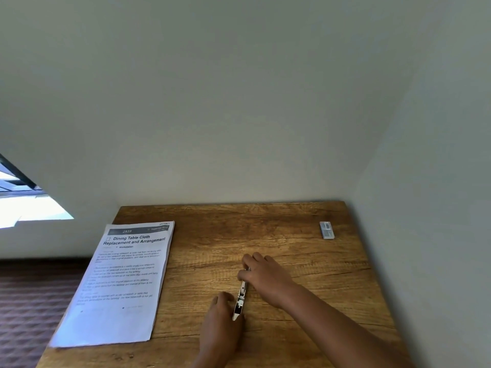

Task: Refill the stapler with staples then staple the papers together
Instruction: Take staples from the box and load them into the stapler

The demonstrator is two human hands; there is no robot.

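Note:
A slim metal stapler (241, 296) lies lengthwise on the wooden table (292, 229), swung out flat with its inner channel showing. My left hand (221, 317) grips its near end from the left side. My right hand (263, 274) comes in from the right and its fingers curl over the stapler's far end. A stack of printed papers (117, 285), headed "Dining Table Cloth Replacement and Arrangement", sits at the table's left edge. A small staple box (326, 230) rests at the far right of the table.
White walls close the table in at the back and along the right side. On the left the table edge drops to a dark patterned carpet (29, 301). A bright window (24, 205) shows at the far left.

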